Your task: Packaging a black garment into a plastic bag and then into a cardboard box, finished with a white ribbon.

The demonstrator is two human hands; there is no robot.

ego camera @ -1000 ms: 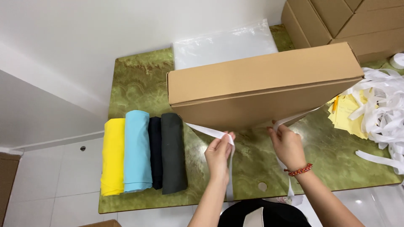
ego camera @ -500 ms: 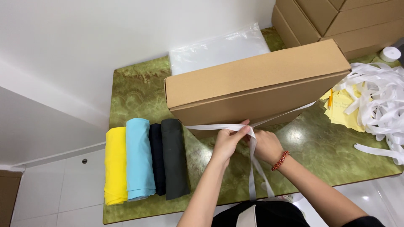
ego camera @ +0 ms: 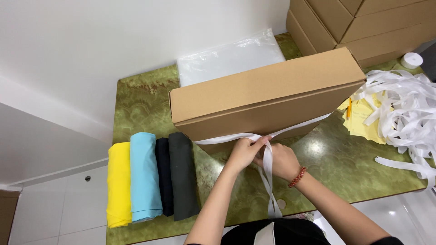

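Observation:
A flat brown cardboard box (ego camera: 268,95) lies on the green marbled table (ego camera: 141,100), its near edge lifted. A white ribbon (ego camera: 268,168) runs under the box's front and hangs down toward me. My left hand (ego camera: 244,152) pinches the ribbon at the box's lower front edge. My right hand (ego camera: 281,159), with a red bead bracelet on the wrist, sits just beneath the left and grips the same ribbon. The two hands touch each other.
Folded cloths in yellow (ego camera: 119,183), light blue (ego camera: 145,176), and two dark ones (ego camera: 181,174) lie in a row left of the box. A clear plastic bag (ego camera: 227,59) lies behind it. Loose white ribbon strips (ego camera: 404,113), yellow paper notes (ego camera: 363,120), a tape roll (ego camera: 412,60) and stacked boxes (ego camera: 363,22) are at right.
My hands, apart with one ribbon end each a second ago, have come together at the box's front edge. The ribbon ends are now crossed and held between both hands.

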